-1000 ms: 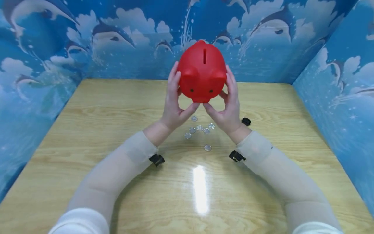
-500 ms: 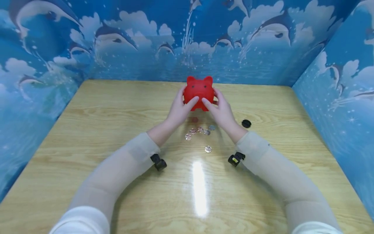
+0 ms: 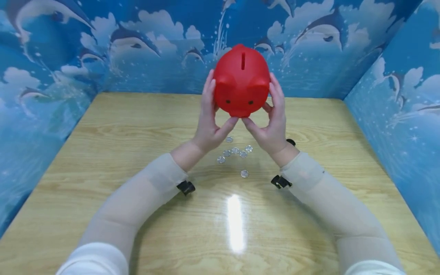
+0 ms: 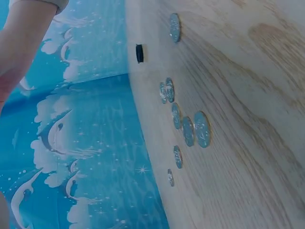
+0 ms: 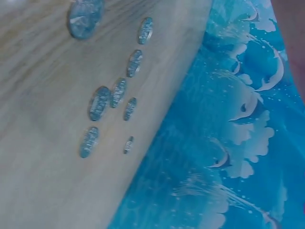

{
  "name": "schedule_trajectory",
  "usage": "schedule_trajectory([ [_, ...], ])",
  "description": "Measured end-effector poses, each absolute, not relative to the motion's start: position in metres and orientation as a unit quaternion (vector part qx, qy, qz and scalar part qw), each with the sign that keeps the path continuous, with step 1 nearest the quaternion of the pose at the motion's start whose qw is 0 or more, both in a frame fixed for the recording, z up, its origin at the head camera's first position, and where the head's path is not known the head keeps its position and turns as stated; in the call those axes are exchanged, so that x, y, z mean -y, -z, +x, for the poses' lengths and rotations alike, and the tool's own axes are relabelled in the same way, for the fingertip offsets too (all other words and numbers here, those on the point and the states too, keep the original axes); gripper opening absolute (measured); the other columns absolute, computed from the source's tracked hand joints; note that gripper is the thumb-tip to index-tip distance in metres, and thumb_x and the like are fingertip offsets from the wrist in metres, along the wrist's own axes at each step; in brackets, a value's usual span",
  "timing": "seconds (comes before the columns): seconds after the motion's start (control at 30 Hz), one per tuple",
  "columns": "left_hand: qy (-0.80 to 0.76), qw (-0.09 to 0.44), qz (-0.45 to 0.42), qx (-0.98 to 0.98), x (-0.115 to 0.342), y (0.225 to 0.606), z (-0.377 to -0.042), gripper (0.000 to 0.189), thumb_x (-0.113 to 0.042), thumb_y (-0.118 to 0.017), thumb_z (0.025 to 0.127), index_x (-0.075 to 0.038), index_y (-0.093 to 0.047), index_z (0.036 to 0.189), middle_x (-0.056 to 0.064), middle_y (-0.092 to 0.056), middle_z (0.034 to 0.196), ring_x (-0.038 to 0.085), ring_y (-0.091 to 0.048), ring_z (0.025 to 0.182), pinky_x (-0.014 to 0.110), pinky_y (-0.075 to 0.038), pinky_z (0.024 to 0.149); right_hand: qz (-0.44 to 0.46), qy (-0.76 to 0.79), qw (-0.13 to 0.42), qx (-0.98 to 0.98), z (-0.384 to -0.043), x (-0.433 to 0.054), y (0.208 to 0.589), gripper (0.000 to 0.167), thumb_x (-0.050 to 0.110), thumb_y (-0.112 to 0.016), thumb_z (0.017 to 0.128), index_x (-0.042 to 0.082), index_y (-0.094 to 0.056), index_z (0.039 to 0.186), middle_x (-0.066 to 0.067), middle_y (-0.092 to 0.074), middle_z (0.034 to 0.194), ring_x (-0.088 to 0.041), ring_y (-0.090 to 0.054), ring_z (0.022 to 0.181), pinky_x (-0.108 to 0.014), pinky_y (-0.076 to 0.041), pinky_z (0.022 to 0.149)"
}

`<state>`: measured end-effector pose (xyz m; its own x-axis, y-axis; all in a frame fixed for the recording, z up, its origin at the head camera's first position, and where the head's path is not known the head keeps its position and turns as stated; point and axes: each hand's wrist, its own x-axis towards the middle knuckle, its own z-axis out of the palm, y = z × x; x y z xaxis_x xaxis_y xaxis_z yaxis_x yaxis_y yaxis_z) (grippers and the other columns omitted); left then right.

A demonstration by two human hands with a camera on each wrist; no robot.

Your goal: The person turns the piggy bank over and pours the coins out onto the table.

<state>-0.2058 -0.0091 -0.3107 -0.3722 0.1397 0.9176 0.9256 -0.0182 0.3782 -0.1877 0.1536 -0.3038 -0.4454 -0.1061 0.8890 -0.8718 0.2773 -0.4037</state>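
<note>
A red piggy bank [image 3: 242, 84] is held up above the far part of the table, tilted so that its snout points down and the slot on its back shows. My left hand [image 3: 209, 118] grips it from the left, and my right hand [image 3: 273, 118] from the right. Both thumbs meet under the snout, while the other fingers lie along its sides. Several silvery coins [image 3: 235, 150] lie scattered on the table below. Coins also fill the wrist views, such as one coin [image 4: 202, 129] on the left and another [image 5: 99, 103] on the right. The bank's underside is hidden.
A small black cap-like piece [image 3: 291, 142] lies by my right wrist, partly covered by it; the left wrist view shows the black piece [image 4: 139, 53] too. The wooden table [image 3: 137, 126] meets a dolphin-printed backdrop [image 3: 165, 65] at its back and sides.
Half a second ago both hands had the piggy bank low and upright near the table, its face forward. Now it is raised and tilted again, much as one second ago. The coins look unmoved.
</note>
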Motion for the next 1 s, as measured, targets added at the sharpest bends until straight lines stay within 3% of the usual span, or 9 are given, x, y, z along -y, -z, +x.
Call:
schedule_trajectory([
  [0.17,0.586,0.239,-0.345,0.694,0.013,0.323,-0.204,0.078,-0.009,-0.065,0.084,-0.001,-0.018,0.145,0.015,-0.020,0.149,0.021,-0.031,0.130,0.035,-0.046,0.093,0.259,-0.534,0.277,0.755,-0.188,-0.155,0.318,0.077,0.030,-0.069,0.084,0.005,-0.026,0.144,-0.005,-0.026,0.149,-0.018,-0.033,0.130,-0.037,-0.047,0.092],
  [0.27,0.618,0.133,-0.251,0.733,0.014,0.330,-0.206,0.075,-0.018,-0.063,0.089,-0.008,-0.017,0.148,0.006,-0.026,0.147,0.017,-0.036,0.127,0.033,-0.046,0.092,0.180,-0.564,0.168,0.788,-0.192,-0.153,0.324,0.076,0.025,-0.066,0.087,0.012,-0.022,0.147,-0.002,-0.029,0.147,-0.019,-0.037,0.127,-0.038,-0.047,0.092],
  [0.43,0.625,-0.036,-0.095,0.774,0.014,0.336,-0.212,0.072,-0.034,-0.059,0.091,-0.012,-0.021,0.147,0.006,-0.038,0.141,0.020,-0.044,0.121,0.034,-0.047,0.092,0.055,-0.534,-0.006,0.844,-0.201,-0.154,0.328,0.076,0.042,-0.058,0.090,0.011,-0.020,0.148,-0.009,-0.030,0.147,-0.030,-0.043,0.123,-0.042,-0.045,0.094],
  [0.57,0.608,-0.113,-0.025,0.785,0.014,0.334,-0.214,0.072,-0.039,-0.057,0.091,-0.014,-0.019,0.148,0.005,-0.039,0.141,0.021,-0.041,0.123,0.035,-0.042,0.097,0.031,-0.483,-0.058,0.873,-0.206,-0.156,0.328,0.077,0.048,-0.054,0.090,0.008,-0.020,0.148,-0.014,-0.031,0.147,-0.033,-0.045,0.122,-0.042,-0.043,0.096],
  [0.63,0.625,-0.109,-0.032,0.772,0.012,0.331,-0.214,0.072,-0.039,-0.057,0.091,-0.014,-0.019,0.147,0.005,-0.039,0.141,0.021,-0.041,0.123,0.035,-0.042,0.097,0.040,-0.481,-0.040,0.875,-0.205,-0.157,0.325,0.076,0.048,-0.053,0.091,0.009,-0.021,0.147,-0.013,-0.033,0.146,-0.032,-0.047,0.120,-0.042,-0.045,0.094],
  [0.7,0.657,-0.068,-0.072,0.748,0.010,0.327,-0.213,0.072,-0.036,-0.059,0.091,-0.014,-0.019,0.148,0.003,-0.037,0.142,0.019,-0.042,0.123,0.034,-0.044,0.095,0.061,-0.497,0.013,0.866,-0.202,-0.157,0.321,0.075,0.047,-0.055,0.090,0.013,-0.022,0.148,-0.008,-0.034,0.145,-0.028,-0.046,0.120,-0.040,-0.046,0.092],
  [0.87,0.625,0.178,-0.318,0.690,0.013,0.317,-0.207,0.079,-0.010,-0.067,0.084,-0.003,-0.019,0.146,0.009,-0.023,0.149,0.019,-0.033,0.130,0.034,-0.046,0.093,0.217,-0.550,0.250,0.767,-0.189,-0.155,0.315,0.076,0.032,-0.067,0.085,0.007,-0.026,0.144,-0.004,-0.028,0.147,-0.021,-0.035,0.129,-0.039,-0.047,0.091],
  [0.93,0.583,0.249,-0.372,0.678,0.015,0.315,-0.206,0.082,-0.003,-0.069,0.080,0.001,-0.019,0.144,0.013,-0.018,0.151,0.020,-0.028,0.133,0.035,-0.045,0.094,0.262,-0.549,0.299,0.735,-0.186,-0.154,0.314,0.077,0.024,-0.070,0.082,0.001,-0.026,0.141,-0.005,-0.026,0.148,-0.020,-0.032,0.131,-0.039,-0.046,0.093],
  [1.0,0.572,0.256,-0.380,0.681,0.017,0.316,-0.205,0.082,-0.002,-0.069,0.079,0.002,-0.020,0.144,0.015,-0.018,0.150,0.020,-0.028,0.133,0.035,-0.046,0.093,0.268,-0.551,0.300,0.731,-0.186,-0.154,0.315,0.076,0.017,-0.070,0.082,0.000,-0.025,0.141,-0.007,-0.026,0.148,-0.020,-0.032,0.131,-0.040,-0.046,0.093],
])
